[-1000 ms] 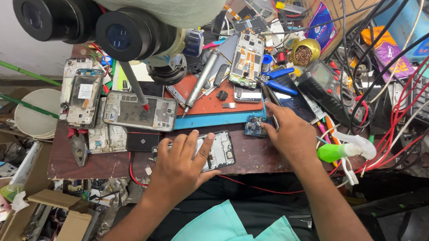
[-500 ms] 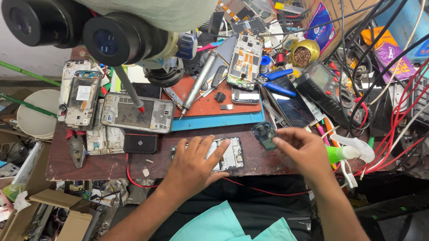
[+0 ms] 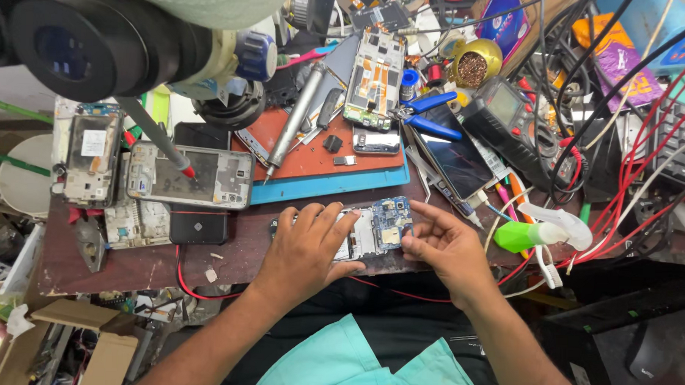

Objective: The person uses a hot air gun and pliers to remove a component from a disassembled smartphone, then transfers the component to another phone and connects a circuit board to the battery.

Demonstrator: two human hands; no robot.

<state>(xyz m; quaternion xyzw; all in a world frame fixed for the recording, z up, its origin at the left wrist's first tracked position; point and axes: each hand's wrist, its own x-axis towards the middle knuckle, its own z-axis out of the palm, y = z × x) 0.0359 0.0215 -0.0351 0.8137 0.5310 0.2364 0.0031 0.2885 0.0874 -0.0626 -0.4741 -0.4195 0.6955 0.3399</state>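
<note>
**Holding an opened phone at the near edge of the surface**

Pressing down with our left hand (image 3: pixel 302 248): it lies flat over the left part of the opened phone (image 3: pixel 371 231), fingers (image 3: pixel 328 218) spread and not curled round anything. Our right hand (image 3: pixel 447 249) sits at the phone's right end, thumb and fingertips pinching that edge next to the blue circuit board (image 3: pixel 391 215) inside it; the rest of that hand is loosely open.

The phone lies flat on the dark brown surface (image 3: pixel 127 265), close to our body, just below the blue mat (image 3: pixel 335 186).

Around it:
- Orange pad (image 3: pixel 306 155) on the blue mat, with a silver pen-shaped tool (image 3: pixel 293 115) lying diagonally across it and a few small dark parts.
- Second stripped phone frame (image 3: pixel 375 78) with orange flex strips, further back.
- Blue-handled pliers (image 3: pixel 425 116) right of that frame, multimeter (image 3: pixel 512 126) beyond them.
- Silver phone housing (image 3: pixel 191 176) to the left, a red-tipped probe (image 3: pixel 158 137) resting on it; another housing (image 3: pixel 89 157) further left.
- Microscope eyepieces (image 3: pixel 97 43) fill the top left.
- Green spray bottle (image 3: pixel 534 233) just right of our right hand.
- Red wire (image 3: pixel 184 274) loops along the near edge; red and black cables (image 3: pixel 625 149) tangle at right.
</note>
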